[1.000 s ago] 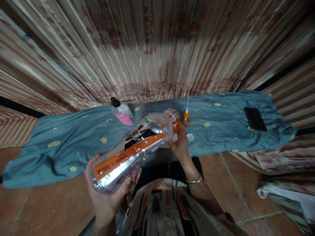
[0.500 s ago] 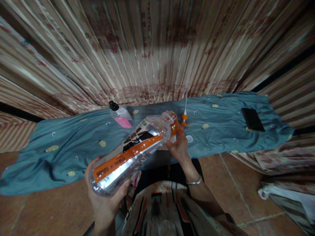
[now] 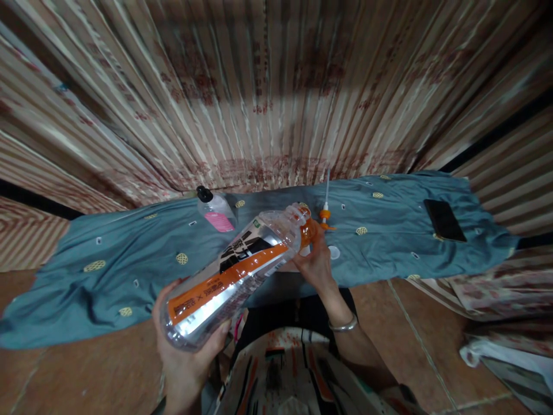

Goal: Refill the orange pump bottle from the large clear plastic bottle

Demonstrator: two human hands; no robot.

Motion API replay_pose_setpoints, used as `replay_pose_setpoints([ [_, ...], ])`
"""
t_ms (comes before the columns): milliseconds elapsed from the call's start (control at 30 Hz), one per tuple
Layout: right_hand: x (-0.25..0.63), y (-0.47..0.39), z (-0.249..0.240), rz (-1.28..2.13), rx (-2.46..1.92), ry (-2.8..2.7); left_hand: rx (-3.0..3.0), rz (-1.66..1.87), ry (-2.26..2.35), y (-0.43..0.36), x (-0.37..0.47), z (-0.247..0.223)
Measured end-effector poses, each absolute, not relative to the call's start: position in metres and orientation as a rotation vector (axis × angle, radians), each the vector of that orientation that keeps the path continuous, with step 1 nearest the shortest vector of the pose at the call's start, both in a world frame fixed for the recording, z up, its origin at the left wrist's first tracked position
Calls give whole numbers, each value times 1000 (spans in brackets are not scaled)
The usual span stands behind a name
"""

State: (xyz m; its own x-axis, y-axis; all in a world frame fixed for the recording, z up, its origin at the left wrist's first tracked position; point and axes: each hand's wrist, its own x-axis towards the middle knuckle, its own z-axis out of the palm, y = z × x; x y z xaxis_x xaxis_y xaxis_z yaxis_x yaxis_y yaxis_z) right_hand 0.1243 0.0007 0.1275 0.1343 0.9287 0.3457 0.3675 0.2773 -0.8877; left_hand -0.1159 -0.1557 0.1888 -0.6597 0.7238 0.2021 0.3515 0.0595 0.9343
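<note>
A large clear plastic bottle (image 3: 233, 276) with an orange, silver and black label is tilted, its neck to the upper right. My left hand (image 3: 185, 346) is wrapped round its base from below. My right hand (image 3: 317, 259) grips an orange see-through bottle (image 3: 307, 227), mostly covered by the fingers. The clear bottle's neck lies against the top of the orange bottle; whether liquid runs between them I cannot tell. Just beyond my right hand, an orange and white pump head (image 3: 325, 215) with a long tube rests on the cloth, near a small white disc (image 3: 334, 252).
A blue-green cloth (image 3: 129, 253) covers the long table. Left of centre lies a small clear bottle (image 3: 218, 212) with a black cap and pink label. A black phone (image 3: 444, 220) is at the right. Striped curtains (image 3: 259, 104) hang behind the table.
The whole view has shifted slightly, so things sit a little lower in it. Both hands keep hold of their bottles, in nearly the same pose.
</note>
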Motion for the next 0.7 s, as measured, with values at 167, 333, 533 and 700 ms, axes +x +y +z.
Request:
replay_pose_setpoints([
  [167,125,3,129,658,-1251,-1466,1128,1552,2001,-158,-125,188],
  [333,123,2,131,697,-1242,-1435,1193,1500,2016,-161,-135,187],
  [533,121,0,130,704,-1239,-1413,1247,1477,2031,-166,-139,182],
  [700,120,-2,129,713,-1212,-1392,1170,1495,2016,-168,-139,179],
])
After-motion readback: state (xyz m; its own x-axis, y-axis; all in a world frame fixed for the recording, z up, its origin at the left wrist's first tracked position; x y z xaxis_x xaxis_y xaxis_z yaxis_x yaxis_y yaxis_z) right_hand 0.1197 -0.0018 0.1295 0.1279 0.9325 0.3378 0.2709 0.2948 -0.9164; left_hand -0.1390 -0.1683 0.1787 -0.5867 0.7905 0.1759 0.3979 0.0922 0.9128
